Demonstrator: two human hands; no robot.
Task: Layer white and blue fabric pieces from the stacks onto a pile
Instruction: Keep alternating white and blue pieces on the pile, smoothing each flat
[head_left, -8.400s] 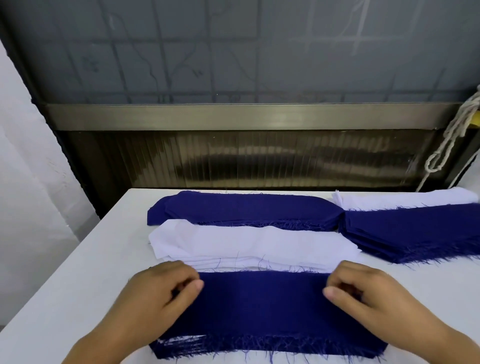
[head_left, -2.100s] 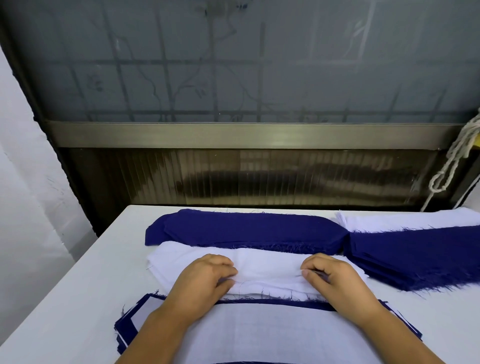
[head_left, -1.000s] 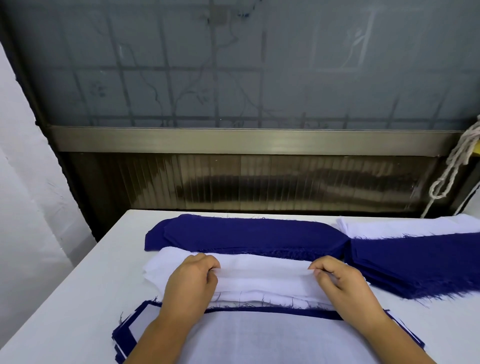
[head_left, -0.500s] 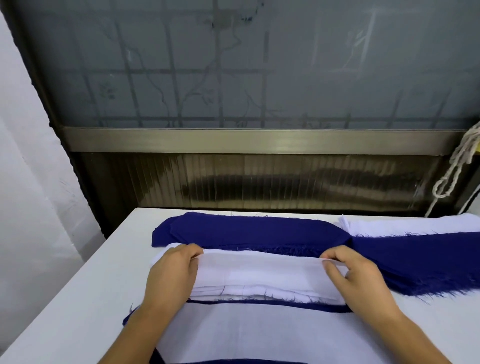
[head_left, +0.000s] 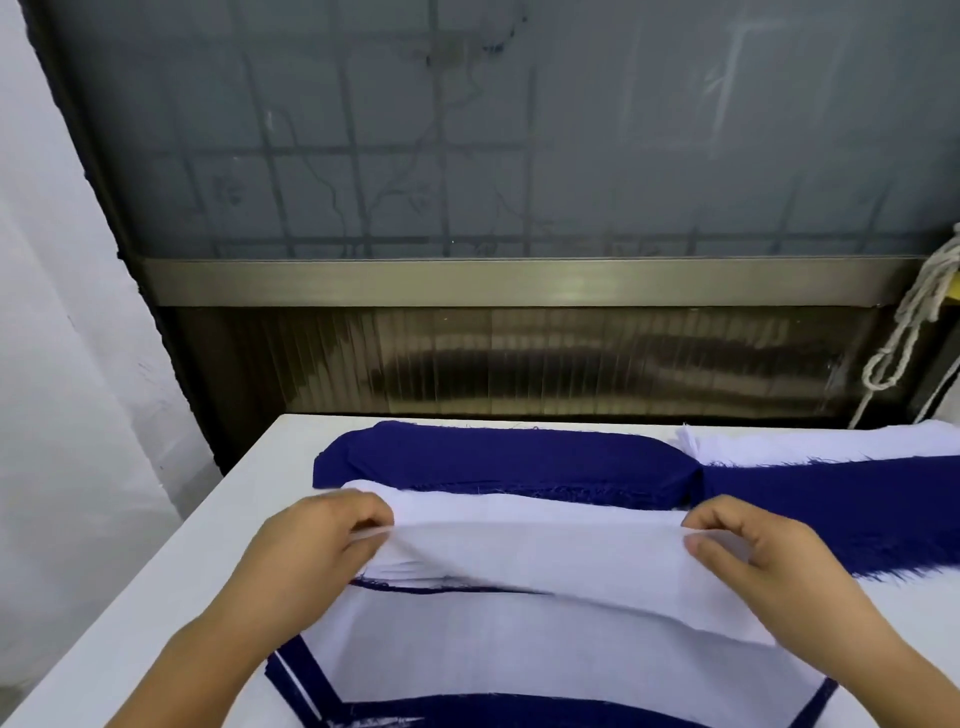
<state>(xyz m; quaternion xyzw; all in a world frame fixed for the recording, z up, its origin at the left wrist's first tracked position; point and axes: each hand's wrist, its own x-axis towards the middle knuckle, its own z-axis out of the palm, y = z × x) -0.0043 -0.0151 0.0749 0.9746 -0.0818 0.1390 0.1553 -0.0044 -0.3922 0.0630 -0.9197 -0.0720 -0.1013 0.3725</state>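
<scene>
While lifted off the white stack (head_left: 415, 569), white piece (head_left: 545, 561) spans crosswise; left hand (head_left: 311, 545) and right hand (head_left: 769, 556) each pinch one end, equally near. Pile (head_left: 519, 660) lies directly toward the person, below.

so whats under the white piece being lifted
Both hands hold the white piece. Under its left end, the white stack; nearer, the pile. The rest is covered.

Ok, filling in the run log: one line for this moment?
left hand: pinches white piece | right hand: pinches same | piece: lifted off white stack, above pile
</scene>
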